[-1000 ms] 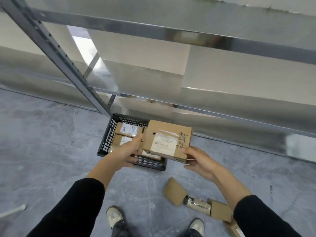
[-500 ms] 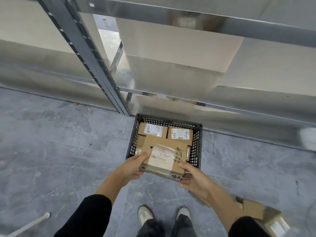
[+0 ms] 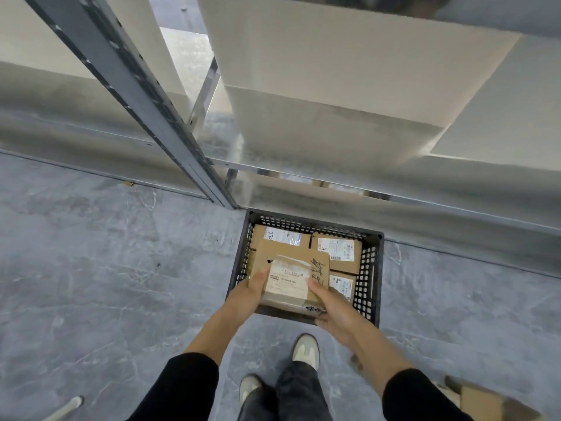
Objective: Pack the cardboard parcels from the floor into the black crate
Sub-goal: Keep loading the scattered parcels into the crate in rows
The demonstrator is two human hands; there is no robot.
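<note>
A black perforated crate [image 3: 368, 268] stands on the floor below the shelving, with several labelled cardboard parcels [image 3: 340, 249] inside. Over its near half I hold a brown cardboard parcel [image 3: 293, 278] with a white label and black handwriting. My left hand [image 3: 252, 291] grips its left side, thumb on top. Its right near corner sits in my right hand [image 3: 329, 308], thumb lying across the top. Whether the parcel touches those beneath it is unclear.
Metal shelving with a grey upright [image 3: 158, 117] and large pale boxes [image 3: 334, 86] rises right behind the crate. More cardboard parcels [image 3: 485, 402] lie on the grey floor at the lower right. My shoes [image 3: 305, 350] stand just before the crate.
Both hands have carried the parcel forward and down over the crate. The view has closed in on the crate, and the floor parcels have slid toward the lower right corner.
</note>
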